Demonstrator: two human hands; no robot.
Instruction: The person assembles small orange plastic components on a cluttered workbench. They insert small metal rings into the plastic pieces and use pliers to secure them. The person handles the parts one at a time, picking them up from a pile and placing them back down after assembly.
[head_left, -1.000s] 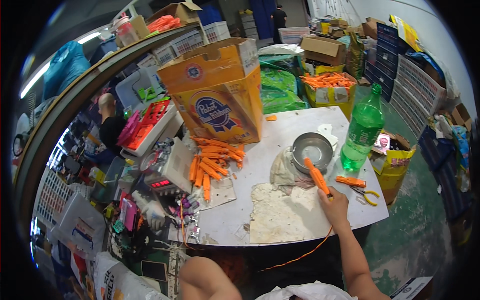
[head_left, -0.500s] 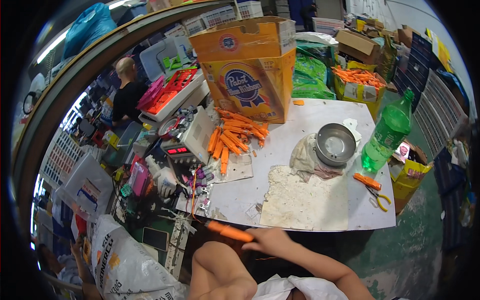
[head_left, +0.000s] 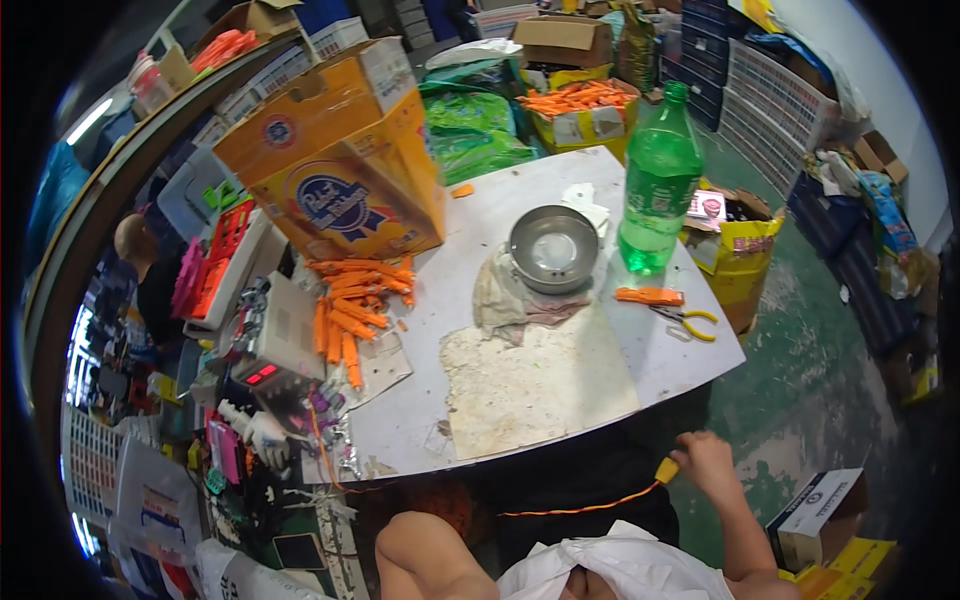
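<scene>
My right hand is beyond the table's front right corner, fingers closed around a small yellow connector-like piece. A thin red-and-yellow wire runs from that piece leftward below the table edge. My left hand is out of view; only a bare bent knee shows at the lower edge. On the white table a heap of orange plastic handle-like pieces lies at the left. One more orange piece rests at the right beside yellow-handled pliers.
A steel bowl sits on a cloth behind a worn, stained sheet. A green bottle stands at the right, a large carton at the back left. Left of the orange heap is a power supply with a red display.
My right hand has moved right, away from the table's front. The orange piece it held is gone from it, and it now holds the yellow piece on the wire. The view has turned right.
</scene>
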